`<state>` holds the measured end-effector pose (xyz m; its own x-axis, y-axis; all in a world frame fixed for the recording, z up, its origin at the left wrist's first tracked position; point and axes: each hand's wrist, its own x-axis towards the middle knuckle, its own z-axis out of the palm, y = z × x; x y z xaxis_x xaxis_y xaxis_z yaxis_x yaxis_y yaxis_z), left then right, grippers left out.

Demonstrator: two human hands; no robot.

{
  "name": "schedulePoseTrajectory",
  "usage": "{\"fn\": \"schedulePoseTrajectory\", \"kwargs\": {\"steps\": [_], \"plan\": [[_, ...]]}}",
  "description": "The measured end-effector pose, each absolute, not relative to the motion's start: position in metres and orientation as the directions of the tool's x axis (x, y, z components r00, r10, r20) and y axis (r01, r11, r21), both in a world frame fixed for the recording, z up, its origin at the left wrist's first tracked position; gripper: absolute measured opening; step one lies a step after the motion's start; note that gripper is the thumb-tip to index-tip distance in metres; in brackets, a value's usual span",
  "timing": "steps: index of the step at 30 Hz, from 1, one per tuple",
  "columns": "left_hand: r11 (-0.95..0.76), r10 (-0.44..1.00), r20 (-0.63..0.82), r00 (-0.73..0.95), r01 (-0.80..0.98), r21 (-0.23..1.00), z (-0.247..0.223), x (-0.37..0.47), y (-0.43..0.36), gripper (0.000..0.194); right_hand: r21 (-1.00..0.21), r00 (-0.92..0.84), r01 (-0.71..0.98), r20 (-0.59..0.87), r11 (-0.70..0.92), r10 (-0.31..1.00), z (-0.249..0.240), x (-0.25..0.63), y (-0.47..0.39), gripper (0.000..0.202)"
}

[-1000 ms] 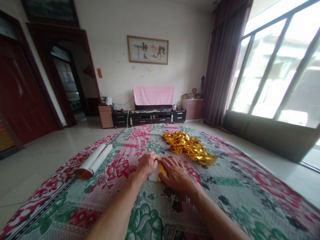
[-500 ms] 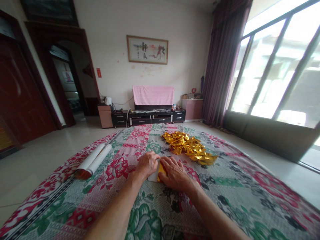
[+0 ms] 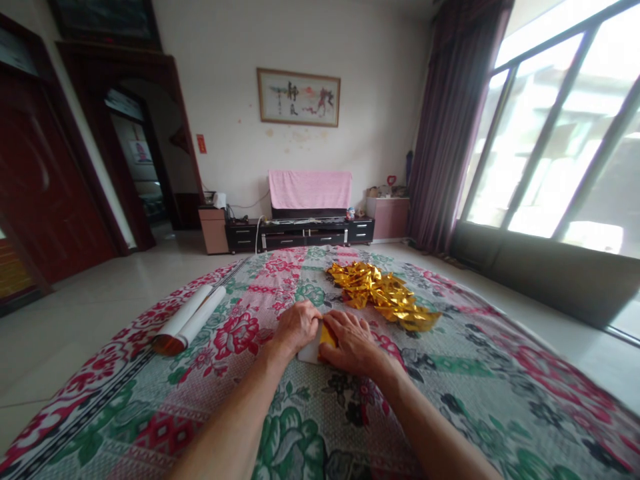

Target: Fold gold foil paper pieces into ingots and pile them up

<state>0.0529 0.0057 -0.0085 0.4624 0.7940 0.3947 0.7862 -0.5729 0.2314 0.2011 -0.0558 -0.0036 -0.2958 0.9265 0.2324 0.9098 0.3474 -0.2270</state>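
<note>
Patterned cloth in red, green, grey and white, printed with flowers (image 3: 200, 400), covers the rounded surface in front of the person. On it, near the middle and between the two hands, lies one small flat piece, white on one side and golden yellow on the other (image 3: 309, 353). Its right part and far edge are largely hidden under the hands, so its full outline and any layers cannot be made out.

The left hand (image 3: 299, 325) has its fingers curled, thumb and forefinger pinched together on the far edge of the piece; their tips are hard to see. The right hand (image 3: 350, 340) lies palm down over the yellow part, fingers extended and slightly bent, thumb apart from them and resting on the yellow.

Just beyond the right hand is one heap of shiny gold foil shapes (image 3: 383, 293), overlapping too much to count. Well to the left lie two white rolls (image 3: 189, 320) side by side, orange-gold showing at their near ends; whether they are joined is unclear.

Farther off stand one low black cabinet (image 3: 285, 241), one pink cloth draped over a dark object (image 3: 310, 190) and, on the wall, one framed picture (image 3: 299, 97). One purple curtain (image 3: 450, 127) hangs beside glare-washed window panes (image 3: 530, 140), cut off at right.
</note>
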Motion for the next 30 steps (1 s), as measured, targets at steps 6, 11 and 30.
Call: {"fn": "schedulePoseTrajectory", "kwargs": {"steps": [6, 11, 30], "plan": [[-0.585, 0.787, 0.366, 0.497, 0.79, 0.183, -0.007, 0.052, 0.005, 0.028, -0.207, -0.3, 0.914, 0.235, 0.35, 0.924, -0.005, 0.201, -0.054, 0.047], [-0.588, 0.781, 0.351, 0.516, 0.798, 0.134, -0.006, 0.052, 0.004, 0.027, -0.229, -0.291, 0.908, 0.253, 0.349, 0.923, -0.005, 0.201, -0.054, 0.046], [-0.598, 0.771, 0.325, 0.548, 0.798, 0.072, -0.002, 0.052, 0.001, 0.027, -0.255, -0.251, 0.922, 0.181, 0.292, 0.951, -0.001, 0.199, -0.05, 0.045]]}}
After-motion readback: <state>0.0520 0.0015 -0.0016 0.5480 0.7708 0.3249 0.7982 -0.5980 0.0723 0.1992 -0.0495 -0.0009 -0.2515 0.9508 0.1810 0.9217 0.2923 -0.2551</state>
